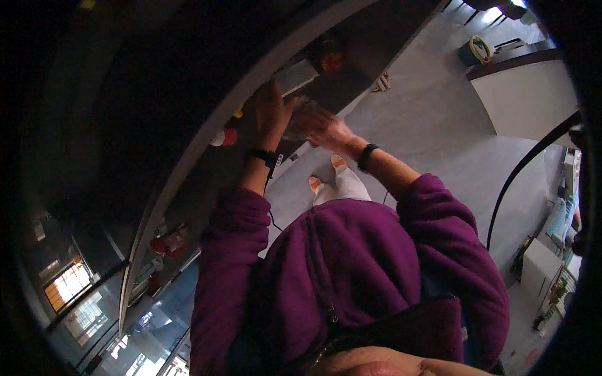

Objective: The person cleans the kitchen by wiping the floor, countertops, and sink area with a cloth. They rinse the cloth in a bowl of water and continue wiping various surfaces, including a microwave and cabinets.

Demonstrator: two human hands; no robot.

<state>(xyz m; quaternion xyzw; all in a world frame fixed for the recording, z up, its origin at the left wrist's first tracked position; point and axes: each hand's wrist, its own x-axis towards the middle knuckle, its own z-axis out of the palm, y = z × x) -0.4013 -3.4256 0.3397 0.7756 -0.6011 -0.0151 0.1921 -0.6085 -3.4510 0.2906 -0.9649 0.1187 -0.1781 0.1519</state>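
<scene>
My left hand (274,112) is over a dark counter, its thumb spread from the dim fingers. To its right is my right hand (329,131), palm down, its fingers blurred and pointing at the left hand. A blurred, greyish, see-through thing (296,124) shows between the hands; its kind and which hand touches it cannot be told. Just beyond the hands lies a flat grey object (298,77) with a pale edge. A red round thing (331,61) sits farther back in shadow. Left of my left wrist are a red-and-white object (225,137) and a small yellow item (238,112).
A pale curved edge (188,155) runs along the left. Grey floor (423,108) is to the right, with a white cabinet (526,98) and a basket (479,49) behind. A black cable (512,174) arcs at right. A red item (169,242) is at lower left.
</scene>
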